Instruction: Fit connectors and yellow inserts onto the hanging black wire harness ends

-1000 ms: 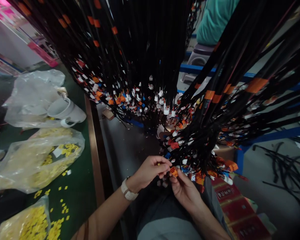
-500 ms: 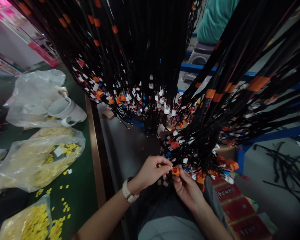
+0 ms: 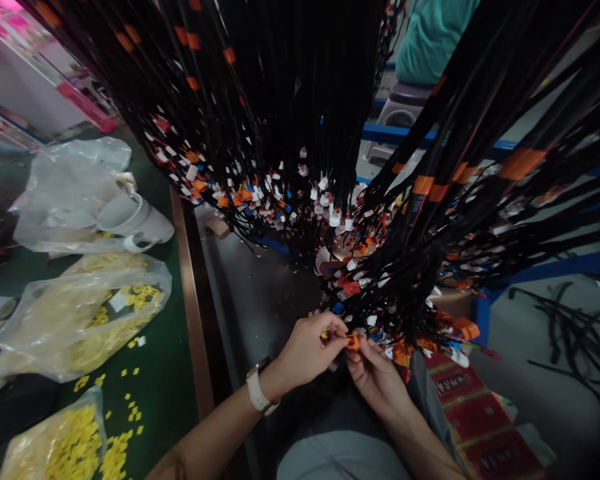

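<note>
Between the fingertips of my right hand is a small orange connector, facing my left hand. My left hand, with a white-strapped watch on its wrist, is closed in a pinch against the connector's open end. A bit of a small yellow plastic piece shows among the left fingers; what lies right at the fingertips is mostly hidden. Just beyond both hands hangs a thick bunch of black wire harnesses ending in white, orange, red and blue connectors.
On the green table at left lie plastic bags of yellow pieces, loose yellow pieces and a white mug. More harnesses hang ahead over a blue frame. A person in a teal garment is behind, by a stool.
My left hand has moved slightly right, bringing its fingertips up against the orange connector, whose front is now partly covered. My right hand has stayed almost still.
</note>
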Demonstrator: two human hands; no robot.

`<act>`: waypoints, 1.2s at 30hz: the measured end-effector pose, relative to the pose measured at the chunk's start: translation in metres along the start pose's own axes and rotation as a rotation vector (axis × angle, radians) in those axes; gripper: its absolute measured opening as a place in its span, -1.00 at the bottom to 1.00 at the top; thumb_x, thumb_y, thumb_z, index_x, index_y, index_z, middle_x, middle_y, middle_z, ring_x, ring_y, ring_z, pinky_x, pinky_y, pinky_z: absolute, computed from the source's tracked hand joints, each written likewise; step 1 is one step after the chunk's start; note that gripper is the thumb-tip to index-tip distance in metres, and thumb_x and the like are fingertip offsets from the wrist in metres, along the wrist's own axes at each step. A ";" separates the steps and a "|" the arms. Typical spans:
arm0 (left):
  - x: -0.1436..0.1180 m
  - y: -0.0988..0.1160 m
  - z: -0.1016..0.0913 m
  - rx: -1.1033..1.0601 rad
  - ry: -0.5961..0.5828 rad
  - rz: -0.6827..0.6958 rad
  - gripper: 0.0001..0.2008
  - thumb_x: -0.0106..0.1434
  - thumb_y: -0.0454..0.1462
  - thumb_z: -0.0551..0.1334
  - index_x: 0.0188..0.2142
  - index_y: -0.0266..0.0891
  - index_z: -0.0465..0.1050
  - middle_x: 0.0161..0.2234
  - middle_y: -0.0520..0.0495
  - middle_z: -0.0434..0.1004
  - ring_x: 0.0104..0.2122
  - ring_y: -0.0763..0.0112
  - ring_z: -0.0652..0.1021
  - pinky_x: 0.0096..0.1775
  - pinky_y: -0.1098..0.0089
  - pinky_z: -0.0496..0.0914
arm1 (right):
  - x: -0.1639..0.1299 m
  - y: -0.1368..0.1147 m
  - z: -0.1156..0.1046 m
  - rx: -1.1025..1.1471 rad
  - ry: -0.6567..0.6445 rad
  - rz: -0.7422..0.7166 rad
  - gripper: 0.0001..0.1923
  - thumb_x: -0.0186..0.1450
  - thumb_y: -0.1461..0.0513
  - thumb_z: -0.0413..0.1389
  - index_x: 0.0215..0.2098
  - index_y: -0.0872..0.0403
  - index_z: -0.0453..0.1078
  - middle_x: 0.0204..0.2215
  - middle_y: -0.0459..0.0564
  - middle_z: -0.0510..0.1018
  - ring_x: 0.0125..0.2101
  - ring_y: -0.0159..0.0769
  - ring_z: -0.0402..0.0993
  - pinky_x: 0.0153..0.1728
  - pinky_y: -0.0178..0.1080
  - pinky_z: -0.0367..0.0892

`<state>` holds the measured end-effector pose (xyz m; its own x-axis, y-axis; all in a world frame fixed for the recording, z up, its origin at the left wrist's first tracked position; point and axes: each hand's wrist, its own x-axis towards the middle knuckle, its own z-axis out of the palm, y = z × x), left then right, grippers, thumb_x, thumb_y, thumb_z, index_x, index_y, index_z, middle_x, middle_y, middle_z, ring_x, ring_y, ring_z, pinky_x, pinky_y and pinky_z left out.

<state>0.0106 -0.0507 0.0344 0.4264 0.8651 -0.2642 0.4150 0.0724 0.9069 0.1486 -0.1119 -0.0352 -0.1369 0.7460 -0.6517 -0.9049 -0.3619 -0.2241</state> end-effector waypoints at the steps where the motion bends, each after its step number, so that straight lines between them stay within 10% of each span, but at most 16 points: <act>1: 0.000 0.001 0.000 0.017 -0.014 0.003 -0.90 0.15 -0.31 0.19 -0.33 -0.26 0.44 -0.37 -0.04 0.54 -0.37 0.45 0.50 -0.30 0.49 0.33 | 0.000 0.000 0.000 -0.003 0.000 -0.003 -0.79 -0.04 0.37 0.35 -0.42 0.16 0.49 -0.57 -0.13 0.54 -0.61 -0.54 0.43 -0.56 -0.54 0.39; 19: -0.001 0.004 -0.003 0.064 -0.042 0.023 -0.95 0.14 -0.31 0.21 -0.38 -0.23 0.43 -0.44 0.02 0.49 -0.43 0.49 0.46 -0.34 0.50 0.30 | -0.003 -0.002 -0.001 -0.154 -0.005 -0.073 -0.80 -0.06 0.32 0.37 -0.44 0.13 0.52 -0.55 -0.11 0.57 -0.59 -0.53 0.43 -0.53 -0.51 0.38; 28: 0.004 -0.020 0.006 -0.526 -0.292 -0.326 -0.71 0.08 -0.13 0.28 -0.33 -0.33 0.37 -0.48 -0.01 0.42 -0.57 0.60 0.36 -0.52 0.52 0.21 | -0.005 -0.005 0.003 -0.160 -0.058 -0.143 -0.83 0.00 0.23 0.35 -0.45 0.08 0.50 -0.42 -0.12 0.55 -0.44 -0.44 0.44 -0.42 -0.38 0.37; 36: 0.003 -0.018 0.018 -0.951 -0.274 -0.442 -0.67 -0.02 -0.29 0.38 -0.25 -0.35 0.41 -0.43 -0.04 0.45 -0.50 0.57 0.43 -0.48 0.53 0.24 | -0.003 -0.008 0.006 -0.181 -0.115 -0.123 -0.84 0.08 0.17 0.29 -0.43 0.09 0.47 -0.53 -0.13 0.50 -0.56 -0.44 0.38 -0.47 -0.34 0.35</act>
<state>0.0191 -0.0585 0.0110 0.6059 0.5366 -0.5874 -0.1668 0.8076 0.5657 0.1537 -0.1081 -0.0269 -0.0851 0.8457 -0.5269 -0.8322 -0.3511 -0.4291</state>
